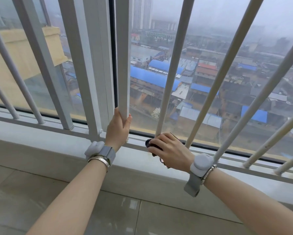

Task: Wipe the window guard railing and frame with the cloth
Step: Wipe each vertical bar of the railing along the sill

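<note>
A white window guard railing of several round bars [169, 78] stands in front of the glass, fixed to a bottom rail [227, 164]. A flat white post [123, 65] rises beside the grey window frame [98, 65]. My left hand [119, 128] grips the foot of that flat post, thumb on one side and fingers on the other. My right hand [169, 150] holds a dark cloth [150, 143] pressed against the base of a round bar where it meets the bottom rail. Most of the cloth is hidden under the hand.
A pale concrete sill [40, 148] runs below the rail, with glossy floor tiles [108, 216] beneath it. More bars slant away at the left [15, 72] and right [254, 106]. Both wrists carry grey strap-on devices and bracelets. Outside are rooftops far below.
</note>
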